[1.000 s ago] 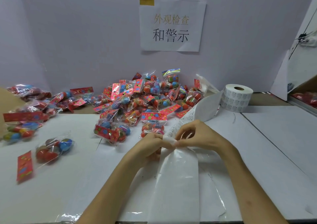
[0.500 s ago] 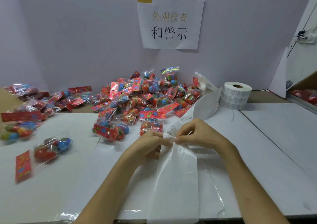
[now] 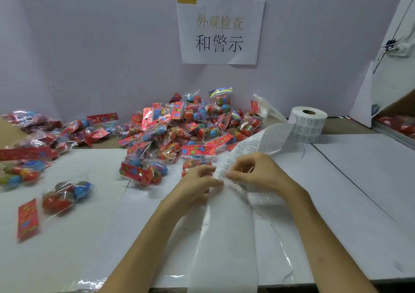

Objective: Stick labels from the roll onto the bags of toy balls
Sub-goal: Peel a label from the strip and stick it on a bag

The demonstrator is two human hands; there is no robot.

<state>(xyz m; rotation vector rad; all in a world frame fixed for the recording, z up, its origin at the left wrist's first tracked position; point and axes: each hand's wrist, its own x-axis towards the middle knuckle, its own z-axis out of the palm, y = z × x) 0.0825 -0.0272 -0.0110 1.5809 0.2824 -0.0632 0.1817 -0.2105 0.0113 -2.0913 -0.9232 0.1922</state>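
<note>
Pale lilac wall (image 3: 89,45) backed a white counter (image 3: 359,191), with a white paper sign printed in Chinese characters (image 3: 221,29) taped to the wall and a yellow tape piece at its top left corner. White cylindrical roll of printed labels (image 3: 307,124) stood upright at the back right of the counter, just right of the bag pile. Its white label strip (image 3: 251,145) ran off the roll toward the hands, then continued as blank glossy backing paper (image 3: 224,236) down over the counter's near edge.

Left hand (image 3: 197,185) and right hand (image 3: 258,173) met at the strip in front of the pile, fingertips close together. Right grip was pinched on the strip edge with thumb and forefinger. Left grip was curled at the same spot, fingertips against the strip; whether it held a peeled label could not be told.

Large heap of clear plastic bags of red and blue toy balls with red flowered header cards (image 3: 186,126) sat at centre back against the wall. A smaller cluster of the same bags (image 3: 40,131) lay at far left. One single clear bag of balls with red header card (image 3: 60,198) lay apart at near left, header pointing toward the near edge. Another bag (image 3: 143,169) lay just left of the left hand. More red bags (image 3: 399,124) showed at far right edge, partly cut off.
</note>
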